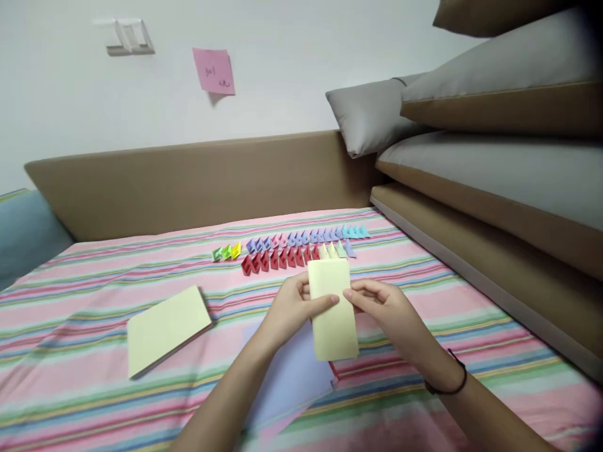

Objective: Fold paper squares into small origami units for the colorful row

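Observation:
Between my two hands a pale yellow sheet of paper [333,333], folded into a tall narrow rectangle, is held upright above the bed. My left hand [294,304] grips its left side, thumb across the front and fingers behind. At the right edge, my right hand [384,304] pinches the paper between thumb and fingers; a dark band circles that wrist. Below the held paper lies a lavender sheet [287,383], with pink and red edges showing from under it. A stack of pale yellow paper [167,329] rests to the left.
Rows of small folded paper pieces, with red ones [282,258] in front and purple ones [315,236] behind, stand on the striped cloth [226,402]. Grey-brown cushions [494,163] are piled at right. A brown backrest [188,182] runs along the wall, below a pink note [214,72].

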Tool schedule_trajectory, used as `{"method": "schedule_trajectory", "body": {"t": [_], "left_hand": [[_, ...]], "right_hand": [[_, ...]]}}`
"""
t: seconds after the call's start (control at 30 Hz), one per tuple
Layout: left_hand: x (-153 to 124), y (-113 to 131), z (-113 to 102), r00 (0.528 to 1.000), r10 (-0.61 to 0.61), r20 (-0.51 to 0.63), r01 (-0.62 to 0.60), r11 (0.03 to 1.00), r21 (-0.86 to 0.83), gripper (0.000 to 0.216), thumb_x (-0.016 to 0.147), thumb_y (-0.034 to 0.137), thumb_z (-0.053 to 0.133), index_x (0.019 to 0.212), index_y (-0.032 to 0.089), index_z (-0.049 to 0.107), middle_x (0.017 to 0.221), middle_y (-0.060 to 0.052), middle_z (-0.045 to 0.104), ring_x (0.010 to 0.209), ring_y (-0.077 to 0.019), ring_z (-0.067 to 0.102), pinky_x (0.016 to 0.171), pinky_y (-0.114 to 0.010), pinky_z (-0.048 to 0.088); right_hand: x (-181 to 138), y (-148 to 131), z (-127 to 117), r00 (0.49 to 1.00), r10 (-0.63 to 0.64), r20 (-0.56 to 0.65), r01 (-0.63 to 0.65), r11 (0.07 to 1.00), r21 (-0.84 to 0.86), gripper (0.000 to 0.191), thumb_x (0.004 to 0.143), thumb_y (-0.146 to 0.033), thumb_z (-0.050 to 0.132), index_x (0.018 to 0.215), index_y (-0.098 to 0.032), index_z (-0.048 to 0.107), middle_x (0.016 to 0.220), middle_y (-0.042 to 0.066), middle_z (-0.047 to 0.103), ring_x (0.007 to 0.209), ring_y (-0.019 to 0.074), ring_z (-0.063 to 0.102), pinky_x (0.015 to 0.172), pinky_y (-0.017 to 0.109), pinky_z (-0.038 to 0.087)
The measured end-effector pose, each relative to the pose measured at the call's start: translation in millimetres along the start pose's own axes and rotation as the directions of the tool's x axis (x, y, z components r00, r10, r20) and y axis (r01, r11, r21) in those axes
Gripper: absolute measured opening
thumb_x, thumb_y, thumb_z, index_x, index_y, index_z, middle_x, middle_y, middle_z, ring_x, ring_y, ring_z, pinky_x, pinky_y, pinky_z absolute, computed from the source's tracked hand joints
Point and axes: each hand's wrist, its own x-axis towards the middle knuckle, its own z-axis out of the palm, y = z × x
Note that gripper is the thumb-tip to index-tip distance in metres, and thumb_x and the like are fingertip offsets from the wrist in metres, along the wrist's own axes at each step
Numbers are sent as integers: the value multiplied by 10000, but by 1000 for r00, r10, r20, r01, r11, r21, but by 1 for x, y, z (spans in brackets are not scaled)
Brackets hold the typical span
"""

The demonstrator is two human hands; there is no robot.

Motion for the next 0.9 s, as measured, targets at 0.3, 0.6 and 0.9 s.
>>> {"method": "schedule_trajectory", "body": {"t": [0.3,0.6,0.9], "left_hand": [[4,-33,0,983,-149,104,166,968,-190,270,725,295,709,946,151,653,926,-77,729,789,-193,686,678,-251,523],[-3,-37,1,963,-265,51,269,947,-174,224,697,297,729,864,155,684,853,-68,740,730,-191,691,617,-231,533],[-3,-39,2,953,-295,75,304,936,-177,248,683,286,733,902,179,690,813,-62,737,717,-218,694,608,-274,551]], "right_hand": [[-10,9,-2,988,147,-42,-149,986,-70,215,794,-393,620,778,-182,664,731,8,639,703,133,581,631,222,465],[-16,15,1,981,185,-55,-192,965,-181,243,837,-407,555,749,-198,646,754,15,627,739,151,586,650,235,479],[-14,19,1,975,142,-170,-164,979,-124,155,773,-381,633,797,-230,658,821,37,668,787,196,629,694,285,531]]}}
